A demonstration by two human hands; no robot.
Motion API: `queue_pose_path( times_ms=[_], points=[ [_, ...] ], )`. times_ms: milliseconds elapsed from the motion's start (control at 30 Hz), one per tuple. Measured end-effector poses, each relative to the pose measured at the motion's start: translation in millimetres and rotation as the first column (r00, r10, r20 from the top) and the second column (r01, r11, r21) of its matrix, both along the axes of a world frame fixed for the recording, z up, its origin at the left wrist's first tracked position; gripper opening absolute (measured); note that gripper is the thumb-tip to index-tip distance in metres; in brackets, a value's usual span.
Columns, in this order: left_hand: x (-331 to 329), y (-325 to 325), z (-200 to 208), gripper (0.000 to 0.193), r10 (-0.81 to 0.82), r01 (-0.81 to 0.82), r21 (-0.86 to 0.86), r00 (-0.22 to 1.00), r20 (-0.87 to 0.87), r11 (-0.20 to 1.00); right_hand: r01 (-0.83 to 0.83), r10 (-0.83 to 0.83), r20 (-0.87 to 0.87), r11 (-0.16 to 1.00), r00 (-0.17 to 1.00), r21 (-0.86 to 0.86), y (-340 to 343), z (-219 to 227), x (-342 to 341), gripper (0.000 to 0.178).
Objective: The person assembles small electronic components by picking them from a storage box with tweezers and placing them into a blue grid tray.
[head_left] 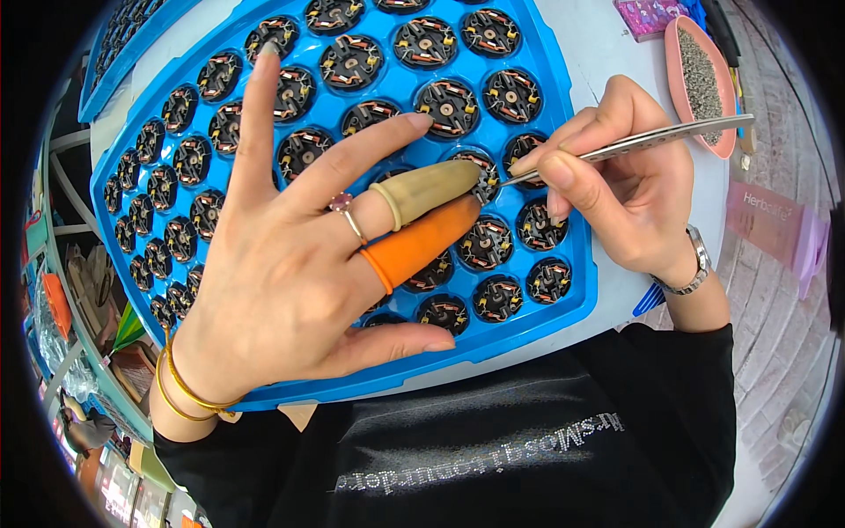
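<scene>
A blue tray (352,374) holds rows of round black parts with copper coils and yellow bits. My left hand (282,238) lies over it with fingers spread. An orange finger cot (422,242) covers its index finger and a tan one (431,192) its middle finger. Both covered fingertips rest at the edge of one round part (486,179), hiding some of it. My right hand (620,176) pinches metal tweezers (651,138) between thumb and fingers. The tweezers slant down to the left, their tips at that same part. Whether they grip anything is too small to tell.
Right of the tray stands a pink dish (723,128) of small grey pieces, with a pink-purple packet (650,18) beyond it. A second blue tray (114,53) sits at the far left. A pink translucent box (775,231) lies at the right, and shelves with bags line the left.
</scene>
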State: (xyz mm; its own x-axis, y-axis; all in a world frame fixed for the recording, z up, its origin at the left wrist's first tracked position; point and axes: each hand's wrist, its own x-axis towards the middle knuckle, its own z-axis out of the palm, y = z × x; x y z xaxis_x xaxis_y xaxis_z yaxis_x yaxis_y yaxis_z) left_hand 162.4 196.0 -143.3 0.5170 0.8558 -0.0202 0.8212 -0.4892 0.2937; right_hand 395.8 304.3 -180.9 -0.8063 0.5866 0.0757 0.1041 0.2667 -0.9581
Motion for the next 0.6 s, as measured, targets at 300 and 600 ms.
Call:
queue_pose_path(
  times_ms=[300, 600],
  points=[
    [-0.5, 2.4, -0.1, 0.066, 0.005, -0.005, -0.009, 1.000, -0.010, 1.000, -0.032, 0.031, 0.016, 0.997, 0.999, 0.066, 1.7, -1.7, -1.0, 0.016],
    [-1.8, -1.1, -0.9, 0.066, -0.006, 0.006, 0.033, 1.000, 0.020, 0.999, 0.007, -0.008, 0.010, 1.000, 1.000, 0.026, -4.4, 0.8, -2.7, 0.017]
  ],
)
